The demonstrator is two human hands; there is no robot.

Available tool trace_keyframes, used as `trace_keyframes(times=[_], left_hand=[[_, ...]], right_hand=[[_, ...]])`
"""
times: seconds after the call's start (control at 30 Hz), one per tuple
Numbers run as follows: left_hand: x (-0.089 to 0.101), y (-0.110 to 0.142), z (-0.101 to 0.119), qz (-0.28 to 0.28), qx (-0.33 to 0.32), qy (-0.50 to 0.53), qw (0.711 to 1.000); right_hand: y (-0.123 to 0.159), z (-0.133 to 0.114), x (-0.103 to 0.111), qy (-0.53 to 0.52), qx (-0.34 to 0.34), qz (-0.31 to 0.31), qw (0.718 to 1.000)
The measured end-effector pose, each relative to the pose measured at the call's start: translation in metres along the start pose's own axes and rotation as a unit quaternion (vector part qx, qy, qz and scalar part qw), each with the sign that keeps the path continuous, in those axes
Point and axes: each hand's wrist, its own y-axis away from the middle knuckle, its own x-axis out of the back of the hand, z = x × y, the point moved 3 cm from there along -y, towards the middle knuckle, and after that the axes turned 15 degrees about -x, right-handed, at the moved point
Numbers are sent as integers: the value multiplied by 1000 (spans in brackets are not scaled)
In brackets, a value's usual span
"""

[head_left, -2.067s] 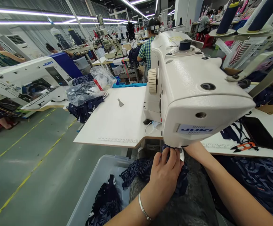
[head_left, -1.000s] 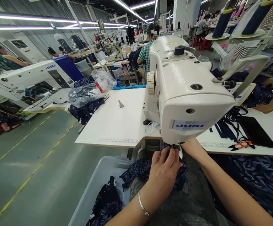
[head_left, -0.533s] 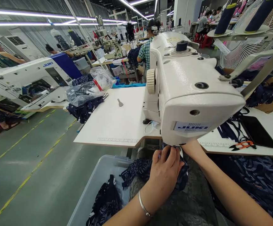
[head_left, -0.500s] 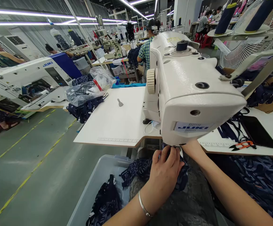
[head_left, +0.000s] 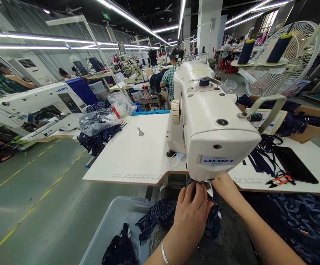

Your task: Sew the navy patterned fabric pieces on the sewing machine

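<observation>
A white JUKI sewing machine (head_left: pixel 209 121) stands on a white table (head_left: pixel 138 151), its head end towards me. My left hand (head_left: pixel 191 213) is closed on dark blue patterned fabric (head_left: pixel 160 215) just under the machine head. My right hand (head_left: pixel 224 186) reaches under the head from the right; its fingers are hidden behind the machine. More of the dark blue fabric (head_left: pixel 303 224) lies across my lap at the right.
A clear plastic bin (head_left: pixel 107 239) with dark fabric pieces stands at the lower left. On the table lie a black phone (head_left: pixel 295 163), orange thread snips (head_left: pixel 281 180) and a plastic bag (head_left: pixel 105 110). A fan (head_left: pixel 281 59), thread cones and a cardboard box (head_left: pixel 314 125) are at right. Other workers sit further back.
The view has tilted up and back, so the machine and my hands sit lower in the picture. Both hands stay at the fabric under the machine head.
</observation>
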Motion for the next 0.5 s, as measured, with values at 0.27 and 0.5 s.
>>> trace_keyframes(times=[0.27, 0.5], left_hand=[[-1, 2, 2, -35, -39, -26, 998], [1, 4, 5, -52, -62, -29, 996]], right_hand=[[62, 0, 21, -91, -67, -179, 977], [88, 7, 16, -84, -97, -212, 969]])
